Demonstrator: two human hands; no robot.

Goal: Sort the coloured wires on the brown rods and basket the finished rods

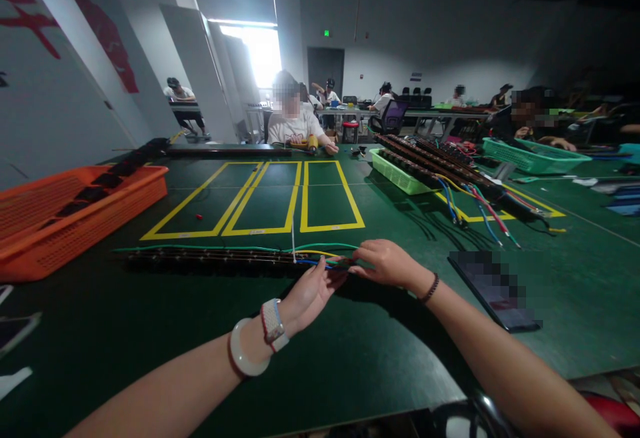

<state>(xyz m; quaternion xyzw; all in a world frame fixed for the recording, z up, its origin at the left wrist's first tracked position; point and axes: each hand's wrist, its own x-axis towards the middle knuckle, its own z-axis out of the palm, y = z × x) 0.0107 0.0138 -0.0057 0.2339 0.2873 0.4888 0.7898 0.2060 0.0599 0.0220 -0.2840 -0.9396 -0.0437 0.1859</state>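
Observation:
A long dark strip assembly point(215, 261) with wires along it lies across the green table before me. Green, yellow and blue wires point(320, 252) come out at its right end, where both hands are. My left hand point(310, 295) is closed around the wires from below, thumb on top. Just to the right, my right hand point(387, 263) pinches the green wire and others beside it. A white cable tie point(293, 241) stands up from the strip, left of my hands.
An orange basket point(125, 208) stands at the left, a light green basket point(400, 175) with wired strips point(430, 165) at the right. A dark phone-like slab point(493, 291) lies near my right forearm. Across the table, a person point(293, 121) sits near a yellow tool point(313, 143).

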